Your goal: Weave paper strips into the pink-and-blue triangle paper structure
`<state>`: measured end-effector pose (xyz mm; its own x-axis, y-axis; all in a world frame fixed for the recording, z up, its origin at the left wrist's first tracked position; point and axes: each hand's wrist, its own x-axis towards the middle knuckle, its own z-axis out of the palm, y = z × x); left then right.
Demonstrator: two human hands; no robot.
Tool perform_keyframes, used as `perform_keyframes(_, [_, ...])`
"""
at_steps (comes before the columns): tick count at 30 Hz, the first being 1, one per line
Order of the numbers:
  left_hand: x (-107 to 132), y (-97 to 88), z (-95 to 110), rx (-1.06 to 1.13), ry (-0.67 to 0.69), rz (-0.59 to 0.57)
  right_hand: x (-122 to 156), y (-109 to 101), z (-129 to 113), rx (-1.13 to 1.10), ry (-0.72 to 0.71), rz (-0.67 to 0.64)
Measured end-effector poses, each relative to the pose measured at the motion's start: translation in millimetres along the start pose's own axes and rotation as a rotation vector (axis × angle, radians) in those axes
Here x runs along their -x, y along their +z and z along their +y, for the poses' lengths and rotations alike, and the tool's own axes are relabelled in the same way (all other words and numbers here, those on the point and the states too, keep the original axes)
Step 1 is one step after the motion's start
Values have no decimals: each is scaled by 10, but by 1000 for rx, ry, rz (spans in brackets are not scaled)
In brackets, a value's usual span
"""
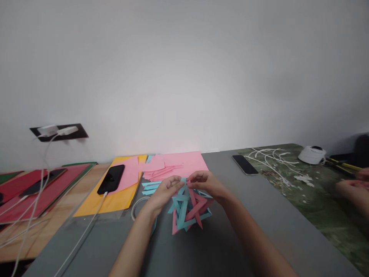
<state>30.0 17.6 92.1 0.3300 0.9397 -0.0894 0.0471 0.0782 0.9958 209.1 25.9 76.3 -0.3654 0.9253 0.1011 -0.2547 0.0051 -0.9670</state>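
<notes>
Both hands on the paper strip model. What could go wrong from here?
1. Left hand and right hand pinch the top of the paper model; squeezing hard could crease its thin interlocked strips.
2. The white cable from the black phone runs beside the left arm; an elbow snag might drag the phone.

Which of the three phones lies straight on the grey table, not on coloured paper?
The right-hand phone, beside the green mat. The middle phone lies on pink paper, the far-left phone on red paper.
</notes>
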Motion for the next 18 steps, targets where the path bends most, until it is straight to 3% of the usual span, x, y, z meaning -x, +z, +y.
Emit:
perform_keyframes(4, [-13,-26,25,-3,3,-19,5,-11,8,-70,-3,3])
perform_keyframes(9, [-28,-22,-99,67,9,-25,-28,-4,82,-138,-33,40])
perform_keyframes(18, [-22,54,-118,221,31,113,-58,92,99,-85,-97,153])
